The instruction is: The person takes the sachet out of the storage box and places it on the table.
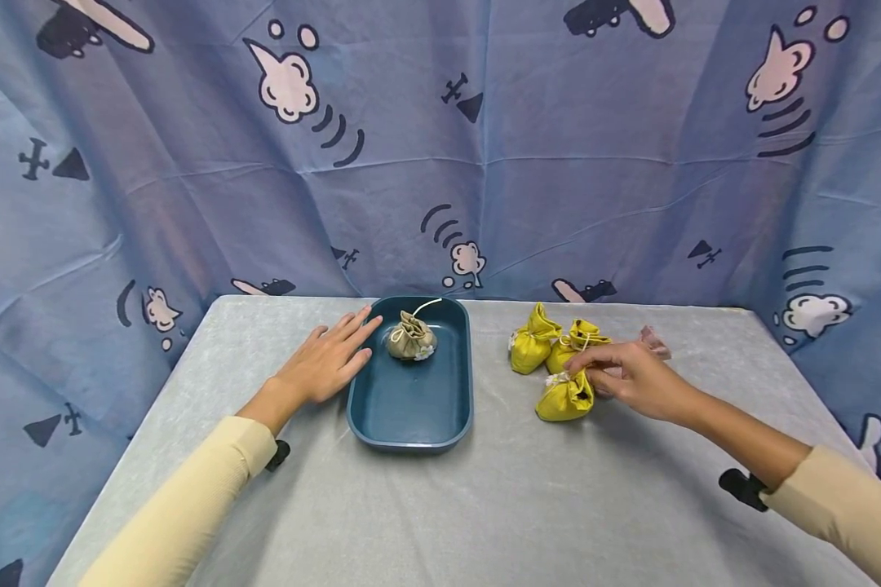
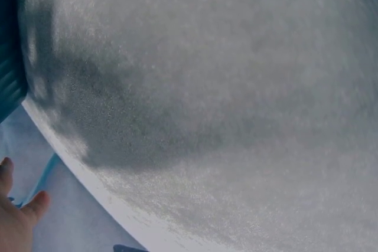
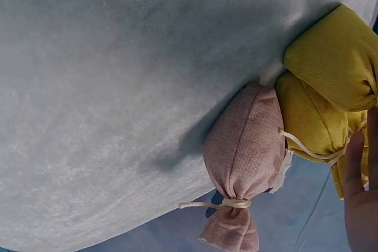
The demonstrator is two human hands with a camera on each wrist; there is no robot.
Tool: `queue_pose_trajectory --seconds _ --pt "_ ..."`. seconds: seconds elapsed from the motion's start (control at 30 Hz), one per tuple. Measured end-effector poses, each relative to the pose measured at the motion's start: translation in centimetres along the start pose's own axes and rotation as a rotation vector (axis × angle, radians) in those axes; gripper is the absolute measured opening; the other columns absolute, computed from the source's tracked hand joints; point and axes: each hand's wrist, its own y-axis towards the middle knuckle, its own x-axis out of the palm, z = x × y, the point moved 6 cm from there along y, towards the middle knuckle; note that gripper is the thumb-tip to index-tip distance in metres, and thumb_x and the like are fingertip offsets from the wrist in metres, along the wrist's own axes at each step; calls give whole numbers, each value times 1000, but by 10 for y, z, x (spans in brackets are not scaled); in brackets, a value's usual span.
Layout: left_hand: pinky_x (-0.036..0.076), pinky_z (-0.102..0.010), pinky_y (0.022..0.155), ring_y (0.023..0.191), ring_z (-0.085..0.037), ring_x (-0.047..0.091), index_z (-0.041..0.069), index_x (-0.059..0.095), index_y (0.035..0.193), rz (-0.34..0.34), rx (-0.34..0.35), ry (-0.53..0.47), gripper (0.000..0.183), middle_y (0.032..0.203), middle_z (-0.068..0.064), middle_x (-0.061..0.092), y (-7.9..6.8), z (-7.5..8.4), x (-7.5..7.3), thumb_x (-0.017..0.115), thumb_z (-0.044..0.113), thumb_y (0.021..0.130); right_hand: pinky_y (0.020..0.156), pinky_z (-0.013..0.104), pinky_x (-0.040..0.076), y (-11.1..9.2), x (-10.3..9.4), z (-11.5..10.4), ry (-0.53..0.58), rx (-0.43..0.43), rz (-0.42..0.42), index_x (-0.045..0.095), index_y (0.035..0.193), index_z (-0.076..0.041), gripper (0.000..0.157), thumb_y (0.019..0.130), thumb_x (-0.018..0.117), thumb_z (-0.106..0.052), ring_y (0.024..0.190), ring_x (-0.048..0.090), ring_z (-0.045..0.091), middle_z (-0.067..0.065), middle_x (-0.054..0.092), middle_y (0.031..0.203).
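Note:
With thumb and fingers my right hand (image 1: 635,379) pinches the gathered neck of a yellow drawstring pouch (image 1: 564,401), close over the table. Two more yellow pouches, one on the left (image 1: 531,349) and one behind the hand (image 1: 586,333), stand just beyond it. A dusty-pink pouch (image 3: 245,137) tied with cream cord lies beside them, mostly hidden by the hand in the head view. My left hand (image 1: 329,359), fingers straight and spread, is at the left rim of a dark blue tray (image 1: 411,416). Inside the tray's far half sits a beige pouch (image 1: 413,338) with a small white flower.
Everything stands on a table with a pale grey cloth (image 1: 499,497). A blue patterned curtain (image 1: 411,122) hangs behind it and round both sides. Dark wrist-camera mounts (image 1: 743,489) stick out beneath the sleeves.

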Motion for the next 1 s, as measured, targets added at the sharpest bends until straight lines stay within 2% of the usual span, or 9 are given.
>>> queue_pose_trajectory --seconds 0.13,0.3,0.47,0.53,0.7,0.9,1.0 --pt "19 -65 114 151 -30 18 26 18 161 -1 1 -1 56 168 3 7 1 0 0 35 38 109 81 23 54 1 -1 -1 -32 25 -5 74 108 -2 27 87 64 12 98 66 11 6 74 109" --pt "20 -66 113 151 -30 18 25 20 161 -3 8 -3 56 168 3 7 1 1 0 35 38 109 83 29 55 3 -1 -3 -48 51 -17 72 113 -1 30 86 68 10 100 67 17 7 72 114" --pt "20 -66 113 151 -30 18 25 22 161 2 13 -3 56 168 2 8 1 1 0 36 38 108 84 43 55 11 -6 -11 -98 73 -6 71 118 -6 34 85 73 2 102 67 22 5 72 115" --pt "21 -66 112 151 -31 18 24 22 161 6 15 -5 56 167 2 8 1 1 0 36 38 108 85 49 54 16 -8 -16 -108 62 -3 70 120 -5 36 84 74 1 104 67 25 7 72 116" --pt "20 -66 113 151 -31 18 25 21 161 3 12 -4 56 168 2 7 0 0 1 35 38 108 91 53 52 33 -7 -29 -80 31 -11 66 124 -2 40 85 76 -3 109 66 29 12 70 118" --pt "20 -66 113 151 -30 18 25 20 161 2 12 -2 56 168 2 7 0 0 2 34 38 108 95 59 48 56 -3 -45 -35 39 -26 63 130 -8 45 88 77 -14 113 65 31 9 69 123" --pt "20 -65 113 151 -30 18 24 21 161 10 20 -1 56 168 2 7 0 0 0 35 37 108 99 64 42 67 -1 -52 -9 47 -28 61 133 -10 49 88 78 -16 114 65 31 8 68 124"
